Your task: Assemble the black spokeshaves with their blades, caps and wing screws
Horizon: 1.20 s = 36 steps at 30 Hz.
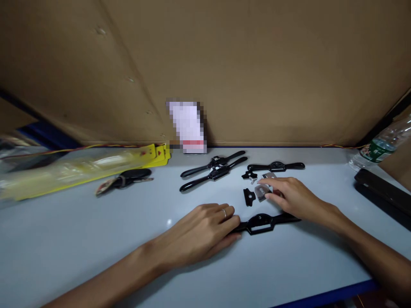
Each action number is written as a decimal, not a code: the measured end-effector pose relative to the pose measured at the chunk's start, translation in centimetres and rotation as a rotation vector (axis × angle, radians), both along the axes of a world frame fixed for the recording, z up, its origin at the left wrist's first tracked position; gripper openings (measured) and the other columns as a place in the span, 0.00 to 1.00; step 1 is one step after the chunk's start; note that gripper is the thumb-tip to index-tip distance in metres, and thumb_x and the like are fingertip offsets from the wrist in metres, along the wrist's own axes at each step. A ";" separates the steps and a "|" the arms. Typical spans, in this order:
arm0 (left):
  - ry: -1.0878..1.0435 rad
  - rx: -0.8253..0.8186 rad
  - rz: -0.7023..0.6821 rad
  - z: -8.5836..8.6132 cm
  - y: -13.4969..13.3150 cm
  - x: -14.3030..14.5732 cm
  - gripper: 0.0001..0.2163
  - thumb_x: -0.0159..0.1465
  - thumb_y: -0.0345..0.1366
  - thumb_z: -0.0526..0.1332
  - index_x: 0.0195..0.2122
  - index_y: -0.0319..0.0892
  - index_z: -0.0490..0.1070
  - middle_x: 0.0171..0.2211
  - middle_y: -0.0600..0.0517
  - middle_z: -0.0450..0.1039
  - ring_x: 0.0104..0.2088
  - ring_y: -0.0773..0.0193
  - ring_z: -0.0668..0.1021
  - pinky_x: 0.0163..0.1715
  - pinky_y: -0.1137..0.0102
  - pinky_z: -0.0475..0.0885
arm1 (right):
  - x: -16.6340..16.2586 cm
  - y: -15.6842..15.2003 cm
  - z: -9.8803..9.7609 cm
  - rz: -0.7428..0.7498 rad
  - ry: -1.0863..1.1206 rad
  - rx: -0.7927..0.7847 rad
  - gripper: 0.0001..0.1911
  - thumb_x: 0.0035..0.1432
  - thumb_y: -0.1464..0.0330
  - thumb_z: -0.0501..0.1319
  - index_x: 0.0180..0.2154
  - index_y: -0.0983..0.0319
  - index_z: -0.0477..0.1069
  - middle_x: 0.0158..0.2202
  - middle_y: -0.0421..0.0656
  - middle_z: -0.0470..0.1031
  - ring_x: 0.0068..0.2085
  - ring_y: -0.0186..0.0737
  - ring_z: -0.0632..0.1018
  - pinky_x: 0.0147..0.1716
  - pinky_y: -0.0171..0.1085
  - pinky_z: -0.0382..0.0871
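A black spokeshave body [261, 222] lies on the pale table [96, 244] in front of me. My left hand [205, 233] rests over its left handle, fingers curled down on it. My right hand [289, 196] lies past its right handle, fingertips pinching a small shiny metal blade [261, 192]. Beside the blade are a small black cap piece [248, 197] and another small black part [249, 175]. Behind them lie two assembled black spokeshaves [213, 169] side by side and a third one [276, 167].
A key with a black fob [126, 179] and a yellow plastic packet [80, 169] lie at the left. A plastic bottle [382, 147] and a black case [382, 190] sit at the right edge. Cardboard walls [257, 64] close the back. The table's blue front edge [327, 295] is near.
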<state>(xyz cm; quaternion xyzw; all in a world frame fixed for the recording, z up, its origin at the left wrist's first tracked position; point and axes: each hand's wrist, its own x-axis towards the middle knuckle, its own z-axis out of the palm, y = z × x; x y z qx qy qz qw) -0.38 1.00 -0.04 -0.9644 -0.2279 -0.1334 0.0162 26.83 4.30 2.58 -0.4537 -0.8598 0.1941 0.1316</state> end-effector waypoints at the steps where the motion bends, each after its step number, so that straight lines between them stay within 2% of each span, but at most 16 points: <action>1: -0.003 -0.002 0.003 0.1 0.0 0.0 0.11 0.74 0.35 0.52 0.34 0.42 0.67 0.30 0.53 0.70 0.27 0.63 0.72 0.27 0.66 0.67 | -0.1 0.2 -0.3 0.006 -0.003 -0.006 0.15 0.65 0.69 0.58 0.53 0.55 0.73 0.40 0.43 0.79 0.37 0.42 0.75 0.37 0.40 0.64; 5: -0.005 -0.048 0.028 0.4 -0.2 0.2 0.07 0.68 0.30 0.52 0.33 0.43 0.67 0.29 0.53 0.70 0.27 0.63 0.72 0.27 0.66 0.65 | 0.0 0.7 -0.8 0.042 -0.005 -0.054 0.13 0.65 0.67 0.59 0.50 0.54 0.75 0.41 0.44 0.79 0.40 0.44 0.76 0.38 0.41 0.64; 7: 0.007 -0.063 0.043 0.5 -0.3 0.2 0.07 0.68 0.31 0.52 0.33 0.43 0.66 0.29 0.52 0.71 0.27 0.62 0.72 0.27 0.65 0.65 | 0.2 0.7 -0.5 0.033 0.005 -0.101 0.11 0.64 0.68 0.60 0.48 0.55 0.75 0.38 0.43 0.78 0.39 0.44 0.75 0.36 0.40 0.63; 10: 0.040 -0.058 0.063 0.6 -0.2 0.2 0.13 0.74 0.43 0.53 0.35 0.43 0.67 0.28 0.53 0.72 0.25 0.63 0.72 0.25 0.65 0.64 | 0.6 0.7 -0.2 0.002 0.015 -0.171 0.11 0.61 0.67 0.63 0.46 0.57 0.73 0.29 0.39 0.73 0.33 0.40 0.73 0.32 0.38 0.61; 13: 0.059 -0.043 0.078 0.5 -0.2 0.0 0.19 0.75 0.51 0.51 0.34 0.43 0.66 0.26 0.54 0.71 0.24 0.63 0.71 0.24 0.66 0.62 | 1.0 0.8 -0.2 -0.023 0.026 -0.175 0.10 0.56 0.66 0.67 0.40 0.58 0.71 0.34 0.39 0.73 0.34 0.39 0.72 0.33 0.37 0.62; 15: 0.044 -0.029 0.080 0.4 -0.1 0.0 0.20 0.76 0.49 0.49 0.32 0.42 0.66 0.25 0.54 0.70 0.23 0.64 0.70 0.25 0.66 0.61 | 1.2 0.9 -0.4 -0.050 0.032 -0.163 0.11 0.54 0.67 0.68 0.38 0.58 0.68 0.36 0.40 0.74 0.36 0.40 0.72 0.34 0.38 0.62; 19: 0.008 0.015 0.050 0.2 -0.1 0.0 0.20 0.78 0.44 0.46 0.31 0.42 0.67 0.25 0.54 0.70 0.23 0.65 0.69 0.26 0.65 0.61 | 1.4 0.8 -0.4 -0.096 0.033 -0.159 0.12 0.57 0.68 0.65 0.44 0.58 0.67 0.35 0.41 0.74 0.36 0.41 0.73 0.35 0.38 0.63; 22: 0.031 0.047 0.050 0.2 -0.1 0.1 0.19 0.78 0.42 0.47 0.32 0.42 0.68 0.26 0.53 0.70 0.24 0.64 0.70 0.26 0.65 0.63 | 1.2 0.3 0.2 -0.112 -0.016 -0.129 0.08 0.62 0.63 0.63 0.41 0.59 0.69 0.35 0.43 0.75 0.36 0.42 0.74 0.36 0.40 0.63; 25: 0.062 0.084 0.056 0.2 -0.1 0.1 0.19 0.78 0.42 0.46 0.32 0.43 0.68 0.25 0.54 0.70 0.24 0.64 0.71 0.26 0.65 0.63 | 0.5 -0.7 0.9 -0.155 -0.140 -0.091 0.15 0.66 0.55 0.59 0.35 0.58 0.68 0.35 0.44 0.76 0.35 0.44 0.74 0.34 0.42 0.62; 28: 0.060 0.103 0.035 0.2 -0.1 0.0 0.19 0.78 0.41 0.45 0.32 0.42 0.67 0.25 0.54 0.70 0.24 0.64 0.71 0.26 0.65 0.63 | -0.4 -1.9 1.1 -0.172 -0.308 -0.020 0.18 0.63 0.51 0.62 0.35 0.59 0.68 0.38 0.48 0.76 0.35 0.48 0.75 0.31 0.43 0.60; 31: 0.041 0.109 0.000 0.2 -0.1 0.0 0.19 0.78 0.41 0.46 0.32 0.43 0.67 0.26 0.54 0.71 0.24 0.64 0.71 0.26 0.66 0.62 | -0.8 -2.6 0.9 -0.115 -0.344 0.011 0.15 0.60 0.55 0.65 0.36 0.60 0.68 0.42 0.49 0.76 0.37 0.49 0.76 0.32 0.43 0.60; 36: 0.029 0.117 -0.015 0.1 -0.1 0.0 0.19 0.78 0.41 0.46 0.32 0.43 0.67 0.25 0.55 0.70 0.25 0.65 0.71 0.26 0.66 0.63 | -0.1 -2.4 0.1 -0.058 -0.132 -0.073 0.07 0.60 0.65 0.63 0.40 0.57 0.68 0.41 0.43 0.75 0.38 0.43 0.75 0.35 0.41 0.63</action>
